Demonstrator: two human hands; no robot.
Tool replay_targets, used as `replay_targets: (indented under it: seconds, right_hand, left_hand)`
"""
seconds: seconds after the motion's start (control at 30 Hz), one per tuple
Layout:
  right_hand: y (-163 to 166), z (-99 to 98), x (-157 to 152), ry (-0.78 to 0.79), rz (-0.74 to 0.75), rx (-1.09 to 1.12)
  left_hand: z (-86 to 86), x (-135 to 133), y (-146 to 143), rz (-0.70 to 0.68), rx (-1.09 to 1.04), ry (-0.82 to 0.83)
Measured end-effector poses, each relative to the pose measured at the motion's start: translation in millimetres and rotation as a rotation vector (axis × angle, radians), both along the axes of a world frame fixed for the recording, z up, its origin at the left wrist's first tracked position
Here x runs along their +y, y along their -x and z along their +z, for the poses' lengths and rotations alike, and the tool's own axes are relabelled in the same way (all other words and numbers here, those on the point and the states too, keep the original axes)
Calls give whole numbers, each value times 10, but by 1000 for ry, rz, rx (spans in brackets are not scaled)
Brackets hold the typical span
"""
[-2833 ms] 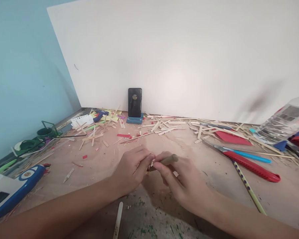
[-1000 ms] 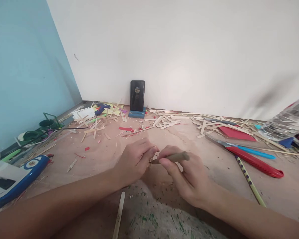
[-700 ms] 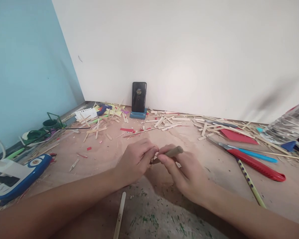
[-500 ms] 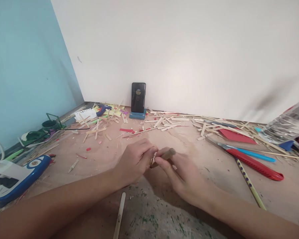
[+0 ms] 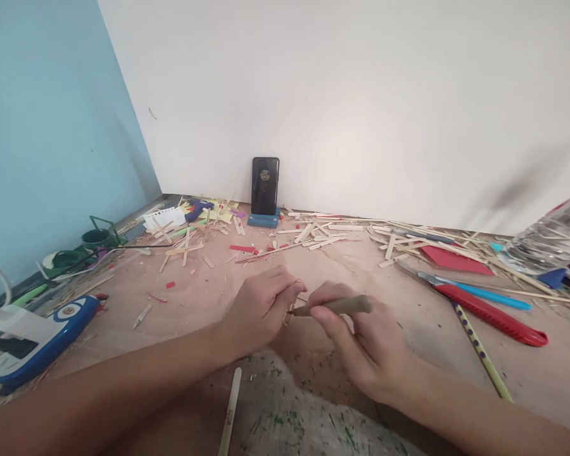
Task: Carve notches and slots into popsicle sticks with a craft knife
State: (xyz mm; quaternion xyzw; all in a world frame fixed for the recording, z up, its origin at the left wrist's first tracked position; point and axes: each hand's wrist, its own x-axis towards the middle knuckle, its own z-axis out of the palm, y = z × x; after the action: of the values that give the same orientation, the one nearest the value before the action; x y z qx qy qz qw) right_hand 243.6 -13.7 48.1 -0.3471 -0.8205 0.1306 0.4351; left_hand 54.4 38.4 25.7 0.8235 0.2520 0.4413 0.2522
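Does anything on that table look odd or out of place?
Mostly the mess: wooden sticks lie scattered along the back, with red scraps nearby. The red cutter, right of the right hand, appears to lie with its blade exposed, which looks careless. Green marks speckle the tabletop near the front.

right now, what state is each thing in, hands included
left hand: closed, pinching a small pale piece, mostly hidden
right hand: closed around a pen-like tool
pen-like tool: dark tip toward the left hand
red cutter: lying flat, blade out
phone: upright in blue stand
wooden sticks: scattered, some overlapping
red sheet: partly covered by sticks
power strip: black plug in it
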Motion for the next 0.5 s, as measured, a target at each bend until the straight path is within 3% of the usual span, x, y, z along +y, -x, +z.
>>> replay_targets:
  seconds: [0.5]
  right_hand:
    - [-12,7,12,-5,24,-24]
  left_hand:
    - [4,3,-12,4,-3,9]
